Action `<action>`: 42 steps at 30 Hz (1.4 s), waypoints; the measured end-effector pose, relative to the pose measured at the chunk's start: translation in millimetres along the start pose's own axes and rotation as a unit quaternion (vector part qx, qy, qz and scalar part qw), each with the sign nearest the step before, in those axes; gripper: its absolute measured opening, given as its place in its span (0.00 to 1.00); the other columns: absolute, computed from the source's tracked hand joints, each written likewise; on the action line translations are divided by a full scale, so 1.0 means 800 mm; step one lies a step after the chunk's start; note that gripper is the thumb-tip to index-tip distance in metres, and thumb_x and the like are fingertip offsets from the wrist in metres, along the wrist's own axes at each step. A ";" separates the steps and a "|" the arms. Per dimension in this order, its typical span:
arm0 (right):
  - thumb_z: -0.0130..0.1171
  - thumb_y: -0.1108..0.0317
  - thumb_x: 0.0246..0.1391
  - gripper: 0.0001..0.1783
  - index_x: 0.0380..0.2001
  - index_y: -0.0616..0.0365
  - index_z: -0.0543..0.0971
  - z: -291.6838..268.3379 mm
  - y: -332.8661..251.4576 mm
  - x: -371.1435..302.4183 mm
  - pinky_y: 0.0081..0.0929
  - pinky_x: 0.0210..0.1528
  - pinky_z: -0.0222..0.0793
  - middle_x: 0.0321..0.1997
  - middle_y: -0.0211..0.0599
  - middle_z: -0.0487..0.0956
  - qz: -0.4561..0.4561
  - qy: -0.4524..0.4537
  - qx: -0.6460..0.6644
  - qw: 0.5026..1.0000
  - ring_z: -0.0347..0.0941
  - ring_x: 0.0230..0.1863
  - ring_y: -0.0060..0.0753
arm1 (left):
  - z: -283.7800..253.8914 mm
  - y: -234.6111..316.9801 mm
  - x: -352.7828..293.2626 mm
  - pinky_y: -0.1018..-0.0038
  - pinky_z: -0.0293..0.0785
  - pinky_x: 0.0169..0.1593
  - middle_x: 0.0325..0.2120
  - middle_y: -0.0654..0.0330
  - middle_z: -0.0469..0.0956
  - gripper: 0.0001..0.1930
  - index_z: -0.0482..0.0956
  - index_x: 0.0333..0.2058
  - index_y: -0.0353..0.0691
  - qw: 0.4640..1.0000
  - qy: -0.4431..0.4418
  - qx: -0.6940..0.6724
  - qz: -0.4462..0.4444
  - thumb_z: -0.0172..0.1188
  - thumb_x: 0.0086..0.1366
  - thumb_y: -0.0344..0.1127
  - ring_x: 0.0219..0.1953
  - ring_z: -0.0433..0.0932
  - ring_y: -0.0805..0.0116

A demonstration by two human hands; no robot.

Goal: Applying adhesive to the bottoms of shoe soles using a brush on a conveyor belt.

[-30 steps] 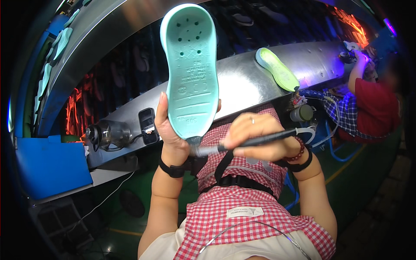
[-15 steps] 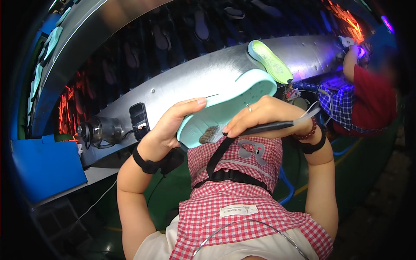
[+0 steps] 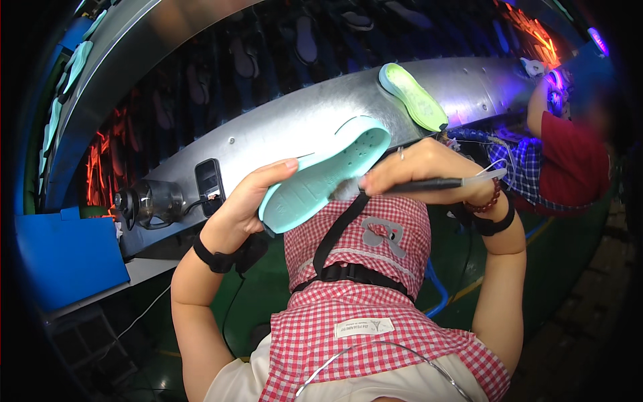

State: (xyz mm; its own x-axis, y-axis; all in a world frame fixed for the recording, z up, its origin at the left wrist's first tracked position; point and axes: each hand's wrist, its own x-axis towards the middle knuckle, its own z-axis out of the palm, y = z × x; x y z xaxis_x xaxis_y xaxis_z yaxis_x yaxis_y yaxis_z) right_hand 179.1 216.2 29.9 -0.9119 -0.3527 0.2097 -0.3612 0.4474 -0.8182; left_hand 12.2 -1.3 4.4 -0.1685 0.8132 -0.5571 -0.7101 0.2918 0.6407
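A mint-green shoe sole [image 3: 305, 191] is held up over the front edge of the metal ledge, tilted with its inner side toward me. My left hand [image 3: 251, 197] grips its heel end, thumb over the upper rim and fingers underneath. In my right hand [image 3: 429, 171] is a brush [image 3: 347, 189] with a dark handle and a tube-like tail; its bristles meet the lower rim of the sole near the middle. Farther off, a yellow-green shoe sole [image 3: 415, 97] lies on the ledge, touched by neither hand.
The curved metal ledge [image 3: 315, 107] borders a dark conveyor carrying several soles [image 3: 306, 40]. At left stand a glass jar with a black fitting [image 3: 161, 203], a black tray [image 3: 209, 184] and a blue box [image 3: 70, 258]. A co-worker in a red sleeve [image 3: 569, 157] works at right.
The mint sole has moved left and slightly tilted. The brush has shifted from inside the heel along the lower rim toward the middle, and my right hand has turned with it.
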 end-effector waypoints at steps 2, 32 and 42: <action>0.58 0.74 0.44 0.12 0.35 0.60 0.76 0.005 0.012 -0.006 0.28 0.43 0.70 0.38 0.41 0.78 0.011 0.048 -0.014 0.999 0.75 0.40 0.39 | -0.003 0.001 -0.001 0.79 0.74 0.39 0.40 0.53 0.73 0.22 0.67 0.48 0.28 1.000 -0.008 0.016 0.012 0.52 0.60 0.39 0.37 0.76 0.71; 0.56 0.75 0.47 0.09 0.33 0.65 0.77 0.121 0.044 0.022 0.20 0.36 0.69 0.32 0.43 0.79 0.066 0.398 0.096 0.910 0.75 0.32 0.26 | -0.011 -0.044 0.048 0.50 0.75 0.39 0.43 0.39 0.69 0.24 0.60 0.50 0.28 0.962 -0.043 -0.236 0.132 0.44 0.61 0.41 0.39 0.75 0.45; 0.58 0.74 0.43 0.08 0.30 0.60 0.78 0.107 0.062 0.034 0.23 0.29 0.63 0.29 0.38 0.79 0.014 0.467 -0.123 0.876 0.75 0.26 0.29 | -0.020 -0.043 0.050 0.51 0.76 0.37 0.44 0.38 0.68 0.27 0.58 0.52 0.28 0.964 -0.053 -0.209 0.159 0.45 0.60 0.44 0.39 0.74 0.41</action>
State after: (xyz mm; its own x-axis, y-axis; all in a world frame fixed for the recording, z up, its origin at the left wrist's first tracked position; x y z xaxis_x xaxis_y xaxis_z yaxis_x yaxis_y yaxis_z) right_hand 152.7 158.3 -51.2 -0.6411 0.4357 0.6318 -0.2627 0.6490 -0.7140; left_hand 19.0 13.5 -48.1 -0.3673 0.8817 -0.2960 -0.8510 -0.1902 0.4896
